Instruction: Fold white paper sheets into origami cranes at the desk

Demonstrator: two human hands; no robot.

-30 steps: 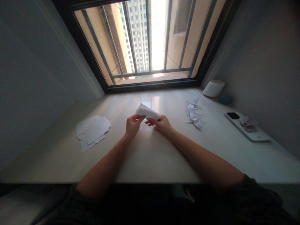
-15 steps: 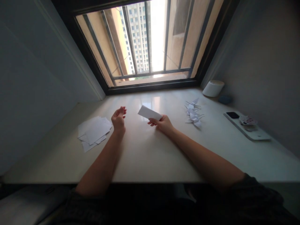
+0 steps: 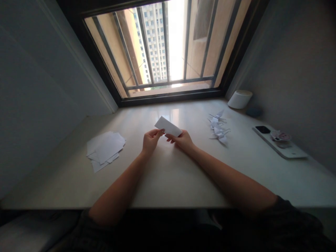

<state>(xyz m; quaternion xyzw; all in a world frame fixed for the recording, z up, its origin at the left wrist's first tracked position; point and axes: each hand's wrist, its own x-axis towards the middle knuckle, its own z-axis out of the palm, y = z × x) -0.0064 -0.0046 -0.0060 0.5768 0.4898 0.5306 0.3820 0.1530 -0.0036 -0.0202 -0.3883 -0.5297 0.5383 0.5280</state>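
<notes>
A folded piece of white paper (image 3: 168, 126) is held just above the pale table (image 3: 168, 175) in front of the window. My right hand (image 3: 182, 140) pinches its right end from below. My left hand (image 3: 150, 140) has its fingertips closed on the paper's lower left edge. Both forearms reach in from the near edge of the table.
A loose stack of white paper sheets (image 3: 105, 148) lies to the left. Several folded paper cranes (image 3: 218, 127) sit to the right. Further right are a white roll (image 3: 239, 99), a dark round object (image 3: 253, 112) and a white tray (image 3: 279, 141) with a phone.
My left hand let go of the paper and drew away to the left half a second ago. It has now come back and taken hold of the paper again.
</notes>
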